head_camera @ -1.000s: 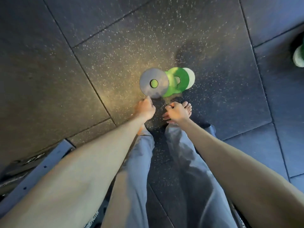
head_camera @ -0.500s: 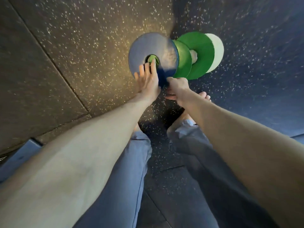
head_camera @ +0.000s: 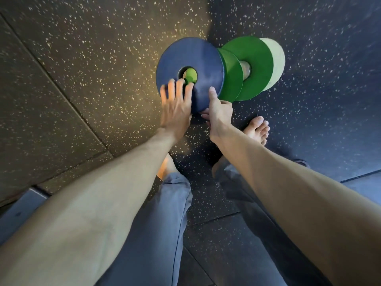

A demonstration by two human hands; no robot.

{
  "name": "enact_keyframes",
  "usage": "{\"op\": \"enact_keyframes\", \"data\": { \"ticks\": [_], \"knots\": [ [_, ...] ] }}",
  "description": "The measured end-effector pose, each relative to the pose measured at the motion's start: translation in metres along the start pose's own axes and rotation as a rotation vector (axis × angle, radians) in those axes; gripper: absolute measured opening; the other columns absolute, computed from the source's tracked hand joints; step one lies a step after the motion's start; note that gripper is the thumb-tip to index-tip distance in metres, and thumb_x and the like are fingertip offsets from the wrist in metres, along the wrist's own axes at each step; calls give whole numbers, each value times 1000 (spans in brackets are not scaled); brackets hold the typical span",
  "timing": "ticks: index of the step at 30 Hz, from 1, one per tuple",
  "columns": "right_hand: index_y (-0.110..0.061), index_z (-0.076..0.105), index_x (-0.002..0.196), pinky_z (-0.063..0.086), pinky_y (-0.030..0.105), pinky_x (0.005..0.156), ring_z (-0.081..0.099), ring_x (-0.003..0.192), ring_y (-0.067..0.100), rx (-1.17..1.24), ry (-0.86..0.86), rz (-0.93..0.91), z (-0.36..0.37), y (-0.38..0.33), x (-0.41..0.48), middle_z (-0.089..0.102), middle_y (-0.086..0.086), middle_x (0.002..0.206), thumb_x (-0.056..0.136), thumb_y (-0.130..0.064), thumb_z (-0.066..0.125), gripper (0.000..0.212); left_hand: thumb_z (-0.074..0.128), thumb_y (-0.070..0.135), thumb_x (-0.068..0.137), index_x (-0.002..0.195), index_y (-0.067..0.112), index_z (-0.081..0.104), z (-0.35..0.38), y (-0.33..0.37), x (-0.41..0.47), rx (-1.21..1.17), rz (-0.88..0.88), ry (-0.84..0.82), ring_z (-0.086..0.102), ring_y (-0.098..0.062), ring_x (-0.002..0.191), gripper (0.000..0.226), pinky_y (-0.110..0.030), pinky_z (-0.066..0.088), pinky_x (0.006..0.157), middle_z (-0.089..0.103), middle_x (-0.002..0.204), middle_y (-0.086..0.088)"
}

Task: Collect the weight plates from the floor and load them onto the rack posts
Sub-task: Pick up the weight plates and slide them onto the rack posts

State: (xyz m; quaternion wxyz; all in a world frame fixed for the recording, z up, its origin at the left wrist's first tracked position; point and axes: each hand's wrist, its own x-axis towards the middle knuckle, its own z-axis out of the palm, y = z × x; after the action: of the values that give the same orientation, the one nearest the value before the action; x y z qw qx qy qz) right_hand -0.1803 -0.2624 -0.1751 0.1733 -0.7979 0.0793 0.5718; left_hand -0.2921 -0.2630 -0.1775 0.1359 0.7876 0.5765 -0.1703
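Along the bottom of the frame, two bare forearms reach upward over a pair of grey-blue cloth trouser legs point(head_camera: 156, 223). Just above the cuffs, a bare left foot point(head_camera: 165, 168) peeps out at centre, and a bare right foot point(head_camera: 256, 129) stands a little right of centre. A flat grey metal beam point(head_camera: 18, 211) lies at the lower left edge.

Slightly above the middle of the frame, the left hand point(head_camera: 175, 108) lies flat on the face of the round dark blue weight plate point(head_camera: 204, 58), its fingers straight and spread, the fingertips at the edge of the plate's centre hole. Beside it, the right hand point(head_camera: 218, 110) grasps the same plate's lower rim, thumb laid on the face and fingers curled underneath.

The blue plate sits in the upper centre, its right edge overlapping a smaller round green weight plate point(head_camera: 231, 79). Beyond that lies a larger round green weight plate point(head_camera: 255, 58) with a metal hub at its middle, and behind it a pale off-white round plate point(head_camera: 276, 58). Whether the blue plate touches the ground cannot be told.

All around spreads the dark speckled rubber tile floor point(head_camera: 82, 69).
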Motion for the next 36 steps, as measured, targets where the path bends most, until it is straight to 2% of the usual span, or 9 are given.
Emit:
{"op": "enact_keyframes", "data": {
  "ticks": [4, 9, 13, 18, 23, 25, 28, 31, 36],
  "knots": [
    [-11, 60, 99, 49, 22, 54, 69, 62, 16, 0, 9, -44, -14, -1, -14, 76, 12, 79, 98, -50, 39, 44, 80, 28, 60, 129, 11, 46, -23, -8, 4, -81, 37, 22, 42, -36, 127, 79, -50, 34, 105, 51, 128, -10],
    [-30, 39, 129, 46, 57, 98, 61, 110, 23, -98, 262, 65, -45, 34, 79, 58, 4, 132, 63, -80, 66, 87, 75, 28, 62, 128, 6, 50, -39, -15, 12, -169, 104, 36, 43, -29, 128, 74, -47, 32, 103, 55, 124, -8],
    [-18, 49, 111, 61, 41, 83, 67, 83, 21, 121, 71, 152, -32, -31, -7, 60, 0, 100, 87, -36, 73, 38, 69, 31, 67, 128, 4, 51, -49, -10, 22, -235, 114, 40, 47, -29, 121, 70, -45, 26, 109, 54, 122, -8],
    [-17, 55, 100, 55, 31, 74, 60, 73, 14, 26, -40, 114, -36, -28, -14, 65, 0, 98, 85, -36, 76, 32, 61, 33, 72, 119, 4, 54, -68, 10, 38, -340, 11, 36, 48, -31, 115, 56, -40, 32, 105, 54, 121, -11],
    [-16, 62, 99, 57, 50, 90, 70, 94, 31, -168, 9, -169, -28, -16, 1, 71, 6, 100, 86, -40, 66, 27, 63, 27, 78, 115, 2, 57, -98, 30, 47, -513, -204, 8, 51, -30, 113, 46, -38, 41, 97, 60, 116, -12],
    [-13, 54, 97, 55, 43, 90, 66, 102, 35, -240, 16, -198, -41, -47, -60, 67, 11, 108, 92, -29, 59, 17, 60, 25, 77, 108, 2, 59, -118, 38, 43, -618, -344, -35, 54, -30, 107, 39, -36, 43, 90, 63, 109, -12],
    [-14, 42, 117, 34, -2, 62, 49, 121, 20, -324, -46, -160, -87, -93, -169, 51, 10, 126, 104, -12, 42, 13, 52, 30, 71, 93, 2, 65, -157, 52, 25, -758, -476, -104, 60, -32, 92, 38, -34, 47, 74, 67, 93, -11],
    [3, 36, 139, 29, 9, 81, 35, 141, 27, -434, -75, -198, -143, -126, -302, 35, 19, 152, 106, -9, 38, 35, 58, 26, 80, 90, 1, 67, -219, 59, -2, -775, -523, -222, 59, -32, 81, 29, -30, 39, 66, 66, 89, -12],
    [-3, 51, 132, 22, 25, 92, 46, 132, 31, -510, 108, -255, -162, -79, -341, 52, 17, 142, 101, -21, 45, 36, 60, 26, 83, 87, -3, 64, -345, 70, -57, -764, -460, -349, 64, -35, 86, 30, -35, 47, 70, 68, 93, -18]
  ]
}}
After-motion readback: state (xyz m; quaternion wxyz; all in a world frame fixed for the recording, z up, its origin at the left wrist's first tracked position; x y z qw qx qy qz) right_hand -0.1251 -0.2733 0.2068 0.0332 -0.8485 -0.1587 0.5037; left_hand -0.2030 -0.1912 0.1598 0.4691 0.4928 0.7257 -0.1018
